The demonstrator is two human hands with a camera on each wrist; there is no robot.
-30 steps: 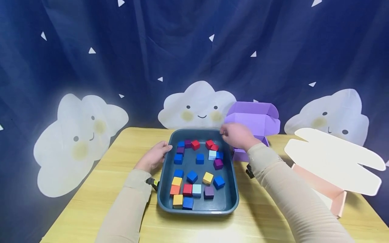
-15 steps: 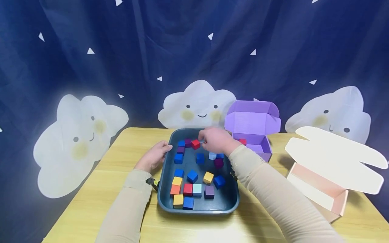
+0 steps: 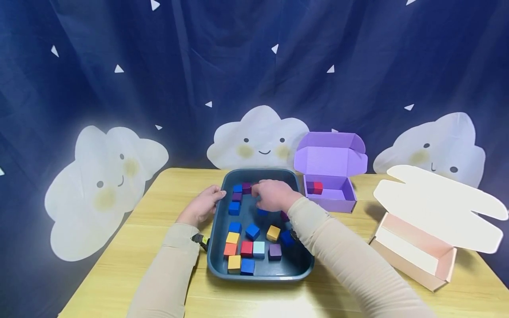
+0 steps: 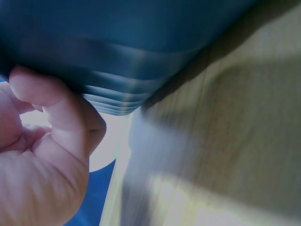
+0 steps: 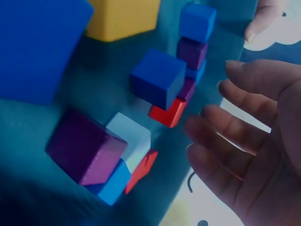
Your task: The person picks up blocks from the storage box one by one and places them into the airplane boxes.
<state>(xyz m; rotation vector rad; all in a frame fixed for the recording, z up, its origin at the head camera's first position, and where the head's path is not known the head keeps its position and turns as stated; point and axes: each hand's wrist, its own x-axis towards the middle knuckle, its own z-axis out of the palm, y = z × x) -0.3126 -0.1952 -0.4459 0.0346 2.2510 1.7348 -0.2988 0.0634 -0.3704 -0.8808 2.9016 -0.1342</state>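
The left hand grips the side of the dark tray, thumb at the rim and fingers curled against the outer wall. The right hand hovers over the tray's far part, fingers loosely spread and holding nothing, near a red block that lies inside beside a purple one. Right of the tray, an open purple box contains another red block; an open pink box sits nearer on the table.
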